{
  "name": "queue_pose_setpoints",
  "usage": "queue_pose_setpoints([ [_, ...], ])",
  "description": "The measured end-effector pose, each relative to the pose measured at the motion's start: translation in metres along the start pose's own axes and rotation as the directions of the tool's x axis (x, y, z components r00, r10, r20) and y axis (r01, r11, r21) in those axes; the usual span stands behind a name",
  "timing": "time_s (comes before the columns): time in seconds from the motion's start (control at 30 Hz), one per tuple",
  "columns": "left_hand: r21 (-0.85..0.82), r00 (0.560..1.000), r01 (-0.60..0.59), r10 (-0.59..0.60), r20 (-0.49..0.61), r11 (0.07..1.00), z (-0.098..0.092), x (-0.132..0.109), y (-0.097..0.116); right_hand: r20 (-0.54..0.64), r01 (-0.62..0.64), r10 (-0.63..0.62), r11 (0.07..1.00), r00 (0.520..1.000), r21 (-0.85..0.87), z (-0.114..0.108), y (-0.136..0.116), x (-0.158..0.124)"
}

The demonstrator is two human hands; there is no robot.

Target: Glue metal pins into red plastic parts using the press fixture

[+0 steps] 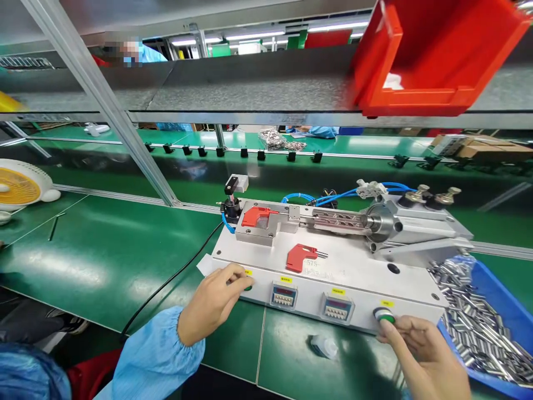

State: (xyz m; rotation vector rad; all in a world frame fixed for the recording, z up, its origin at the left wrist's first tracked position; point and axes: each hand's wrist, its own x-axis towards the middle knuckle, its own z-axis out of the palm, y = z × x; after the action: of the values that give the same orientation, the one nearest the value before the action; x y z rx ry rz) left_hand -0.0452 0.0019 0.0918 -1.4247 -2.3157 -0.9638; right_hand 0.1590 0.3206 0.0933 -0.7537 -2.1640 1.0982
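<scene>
My left hand (214,300) has its fingers bent together at the green button (248,288) on the left front of a metal fixture (345,278). My right hand (425,350) touches the right green button (387,318) with its thumb, the other fingers curled loosely and apart from the thumb. Nothing shows held in either hand. One red gun-shaped part (255,216) sits in the fixture's raised block, its thin rod towards the metal slide (341,221). Another red part (296,259) with a metal tip lies flat on the fixture's top.
A blue bin (499,300) of metal tubes stands right of the fixture. A small clear object (325,345) lies in front of it. A black cable (166,280) crosses the green table (104,250). Overhead, a red bin (428,100) rests on a shelf. A white fan (39,183) stands left.
</scene>
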Motion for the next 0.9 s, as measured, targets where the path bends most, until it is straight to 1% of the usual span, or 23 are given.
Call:
queue_pose_setpoints([
  [0.03, -0.024, 0.999, 0.014, -0.015, -0.029, 1.0, 0.003, 0.0, -0.001, 0.017, -0.013, 0.013, 1.0, 1.0, 0.014, -0.001, -0.001, 0.002],
  [0.1, -0.047, 0.99, 0.027, -0.033, -0.134, 0.999, 0.015, -0.003, -0.002, 0.007, -0.021, 0.021, 1.0, 1.0, 0.016, -0.001, -0.004, 0.003],
  [0.17, -0.027, 0.963, 0.027, -0.033, -0.266, 0.999, 0.031, -0.007, -0.003, -0.023, -0.027, 0.027, 1.0, 0.999, 0.003, 0.001, -0.006, 0.003],
  [0.23, 0.008, 0.929, 0.024, -0.019, -0.37, 1.0, 0.045, -0.011, -0.002, -0.016, -0.033, 0.033, 0.999, 0.999, 0.002, 0.002, -0.006, 0.001],
  [0.3, 0.015, 0.906, 0.031, -0.021, -0.422, 0.999, 0.051, -0.013, 0.002, -0.005, -0.013, 0.013, 1.0, 1.0, 0.001, 0.004, -0.005, -0.004],
  [0.37, 0.0, 0.902, 0.064, -0.058, -0.427, 0.998, 0.049, -0.01, 0.009, -0.032, 0.047, -0.048, 0.998, 0.998, -0.032, 0.009, -0.001, -0.013],
  [0.43, -0.033, 0.916, 0.074, -0.081, -0.392, 0.997, 0.04, -0.004, 0.017, -0.058, 0.112, -0.117, 0.99, 0.991, -0.083, 0.017, 0.005, -0.026],
  [0.47, -0.059, 0.933, 0.055, -0.072, -0.352, 0.997, 0.035, 0.001, 0.021, -0.056, 0.131, -0.137, 0.986, 0.989, -0.103, 0.022, 0.007, -0.033],
  [0.53, -0.108, 0.967, -0.024, -0.004, -0.253, 0.994, 0.027, 0.014, 0.032, -0.037, 0.142, -0.147, 0.983, 0.988, -0.12, 0.032, 0.013, -0.045],
  [0.57, -0.116, 0.977, -0.065, 0.04, -0.208, 0.991, 0.024, 0.023, 0.037, -0.034, 0.139, -0.144, 0.983, 0.989, -0.121, 0.036, 0.015, -0.049],
  [0.63, -0.069, 0.986, -0.097, 0.086, -0.145, 0.993, 0.023, 0.044, 0.048, -0.038, 0.135, -0.14, 0.983, 0.989, -0.121, 0.041, 0.018, -0.053],
  [0.7, 0.042, 0.994, -0.056, 0.06, -0.092, 0.998, 0.027, 0.07, 0.056, -0.036, 0.134, -0.14, 0.983, 0.99, -0.124, 0.042, 0.019, -0.053],
  [0.77, 0.149, 1.0, 0.012, -0.014, 0.009, 0.989, 0.032, 0.095, 0.06, -0.026, 0.138, -0.143, 0.981, 0.989, -0.134, 0.041, 0.018, -0.05],
  [0.83, 0.212, 0.987, 0.052, -0.082, 0.135, 0.976, 0.036, 0.116, 0.06, -0.021, 0.149, -0.154, 0.978, 0.988, -0.146, 0.039, 0.017, -0.048],
  [0.9, 0.218, 0.971, 0.064, -0.112, 0.213, 0.974, 0.035, 0.126, 0.059, -0.014, 0.157, -0.161, 0.976, 0.987, -0.152, 0.037, 0.017, -0.045],
])
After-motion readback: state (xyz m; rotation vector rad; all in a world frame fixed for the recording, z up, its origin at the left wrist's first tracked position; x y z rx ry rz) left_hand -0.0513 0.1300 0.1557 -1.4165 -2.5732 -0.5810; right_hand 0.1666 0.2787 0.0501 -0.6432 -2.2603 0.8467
